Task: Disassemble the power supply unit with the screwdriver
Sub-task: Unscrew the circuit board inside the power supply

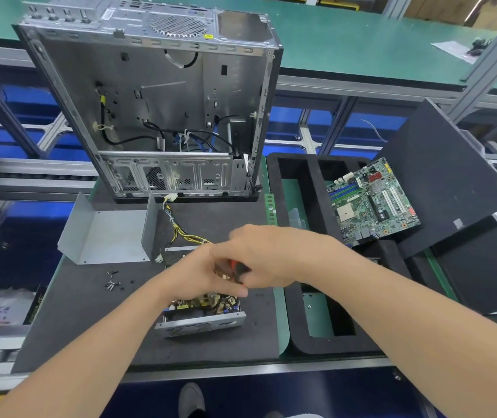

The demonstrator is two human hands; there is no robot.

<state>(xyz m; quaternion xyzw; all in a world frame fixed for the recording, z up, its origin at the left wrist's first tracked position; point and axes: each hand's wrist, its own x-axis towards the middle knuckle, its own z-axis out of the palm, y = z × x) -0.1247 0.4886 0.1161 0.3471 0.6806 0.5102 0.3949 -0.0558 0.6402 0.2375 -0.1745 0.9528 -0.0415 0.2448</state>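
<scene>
Power supply unit (202, 312): lies open on the dark foam surface (75, 327), toward the front edge. Its circuit board is exposed and a perforated wall faces the person.

Right hand (274, 257): above the unit, fingers curled round the red-and-black handle of the screwdriver (239, 271). Shaft and tip are hidden.

Left hand (194, 273): over the middle of the unit, just beside the right hand. Whether its fingers hold anything cannot be told.

Yellow-and-black wires (180, 229) run from the unit toward the computer case (150, 101), which stands upright at the back of the surface.

1 bent grey metal cover (102, 233) sits left of the wires, with loose screws (113, 282) just in front of it.

1 motherboard (372, 203) rests tilted in the black foam tray (298, 327) at right.
</scene>
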